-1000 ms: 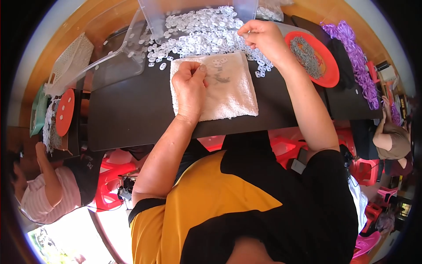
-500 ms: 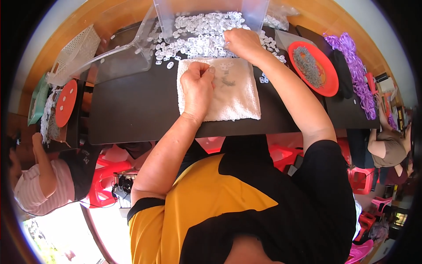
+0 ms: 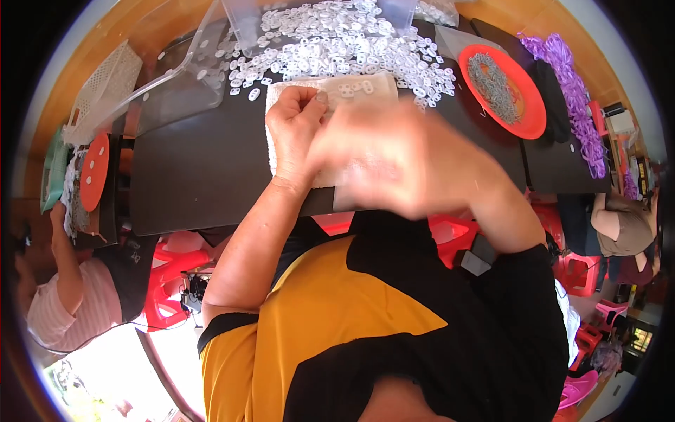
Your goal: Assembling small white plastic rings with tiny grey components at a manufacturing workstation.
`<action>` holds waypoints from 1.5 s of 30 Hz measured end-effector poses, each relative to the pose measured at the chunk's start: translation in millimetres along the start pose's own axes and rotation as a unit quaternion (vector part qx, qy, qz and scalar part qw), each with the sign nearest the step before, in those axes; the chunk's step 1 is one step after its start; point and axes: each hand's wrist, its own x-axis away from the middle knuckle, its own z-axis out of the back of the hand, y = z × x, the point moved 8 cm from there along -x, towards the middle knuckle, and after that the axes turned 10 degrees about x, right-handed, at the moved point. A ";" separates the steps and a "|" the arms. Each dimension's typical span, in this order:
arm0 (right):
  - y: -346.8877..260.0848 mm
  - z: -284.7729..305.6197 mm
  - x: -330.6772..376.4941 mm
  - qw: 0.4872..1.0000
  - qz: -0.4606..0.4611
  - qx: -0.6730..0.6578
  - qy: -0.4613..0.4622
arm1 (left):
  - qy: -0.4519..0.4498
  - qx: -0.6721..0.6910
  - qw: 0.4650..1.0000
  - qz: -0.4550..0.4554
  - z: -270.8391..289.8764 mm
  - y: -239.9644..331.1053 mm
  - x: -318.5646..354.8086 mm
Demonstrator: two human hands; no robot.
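Observation:
My left hand (image 3: 297,130) rests over the left side of a white cloth (image 3: 281,95), thumb and fingers pinched together; whatever is between them is too small or hidden. Blurred by motion, my right hand (image 3: 383,155) sweeps over the cloth's near right part, its fingers close to my left hand. A few white plastic pieces with two holes (image 3: 346,90) lie on the cloth's far part. Just beyond it spreads a big heap of the same white pieces (image 3: 330,53), spilling from a clear plastic bin (image 3: 242,32).
A red plate (image 3: 529,116) of small grey metal parts (image 3: 492,84) stands to the right, near purple ribbon bundles (image 3: 576,112). Another clear bin (image 3: 176,98) lies at the left. Co-workers sit at both sides, one in a striped shirt (image 3: 91,302). Red stools (image 3: 165,281) stand below.
My right hand has come back from the heap of white pieces toward me, over the cloth. My left hand keeps its pinch. The view has shifted slightly.

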 end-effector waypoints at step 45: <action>147.3 -6.9 28.6 0.864 -0.380 -0.275 0.186 | -0.035 0.113 0.989 0.086 -19.6 12.5 11.4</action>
